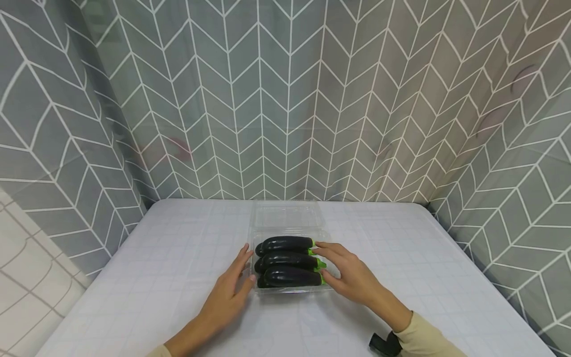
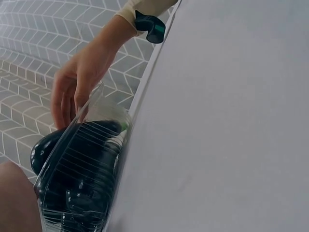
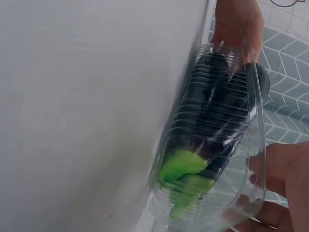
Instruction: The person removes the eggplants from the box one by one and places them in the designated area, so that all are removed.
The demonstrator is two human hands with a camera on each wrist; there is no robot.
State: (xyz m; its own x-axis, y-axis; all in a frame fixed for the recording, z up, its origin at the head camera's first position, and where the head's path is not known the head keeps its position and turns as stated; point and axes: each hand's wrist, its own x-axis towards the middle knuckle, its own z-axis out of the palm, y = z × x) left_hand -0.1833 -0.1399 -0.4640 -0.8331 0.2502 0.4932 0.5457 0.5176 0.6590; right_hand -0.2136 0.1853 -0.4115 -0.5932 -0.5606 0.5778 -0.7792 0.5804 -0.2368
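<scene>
Several dark, glossy eggplants (image 1: 285, 260) with green stems lie side by side in a clear plastic clamshell container (image 1: 292, 290). They are stacked in layers, as the right wrist view shows through the ribbed wall. My left hand (image 1: 229, 287) is at the container's left side, its fingers spread and relaxed, fingertips right at the rim. On the other side, my right hand (image 1: 352, 272) reaches over the rim, its loosely bent fingers at the green stem ends. In the left wrist view, the right hand's fingertips point down behind the container's wall.
The container's clear lid (image 1: 285, 216) lies folded back towards the far edge of the white-covered table (image 1: 178, 248). Grey curtains (image 1: 276, 99) with white chevron lines hang behind and at both sides. A black device (image 1: 384, 344) sits at the right wrist.
</scene>
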